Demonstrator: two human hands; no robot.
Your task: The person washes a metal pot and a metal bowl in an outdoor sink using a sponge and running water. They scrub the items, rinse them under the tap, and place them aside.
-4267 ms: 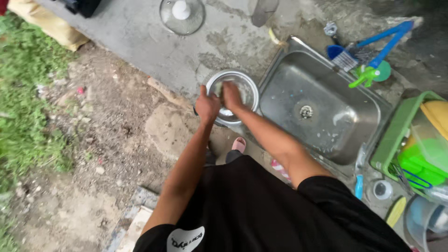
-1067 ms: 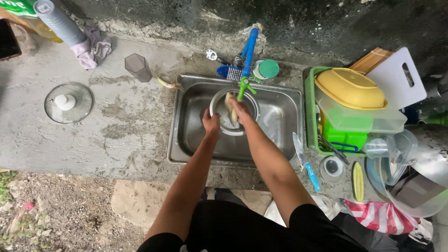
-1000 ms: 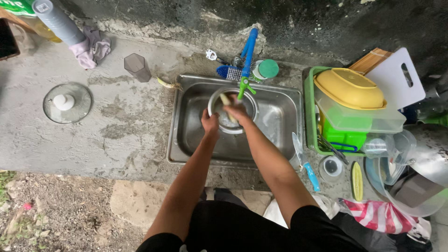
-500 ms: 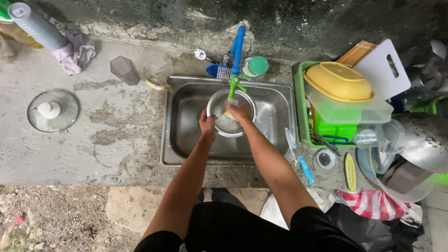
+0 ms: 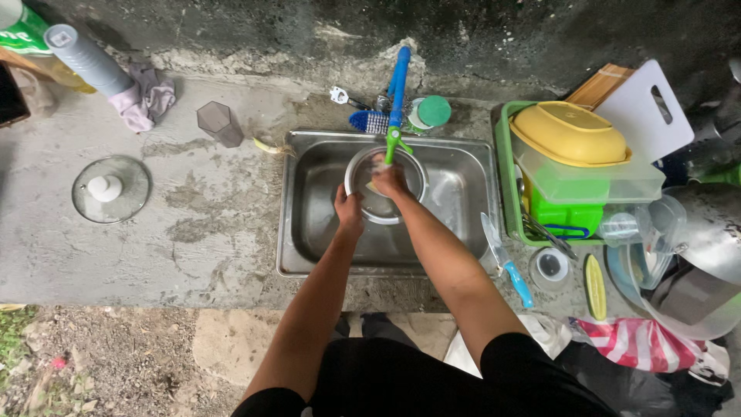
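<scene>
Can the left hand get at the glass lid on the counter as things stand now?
Probably yes. The left hand grips the metal bowl in the sink, but bare counter lies between sink and glass lid, so it would first have to let go.

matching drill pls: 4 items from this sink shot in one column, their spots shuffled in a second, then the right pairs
Things
1. metal bowl
2. glass lid
3. yellow dish
4. knife with blue handle

Places
A. on the concrete counter, far left of the sink
B. on top of the green rack, right of the sink
C. in the sink under the tap, held by both hands
D. on the counter by the sink's right edge

Pairs: 1-C, 2-A, 3-B, 4-D
</scene>
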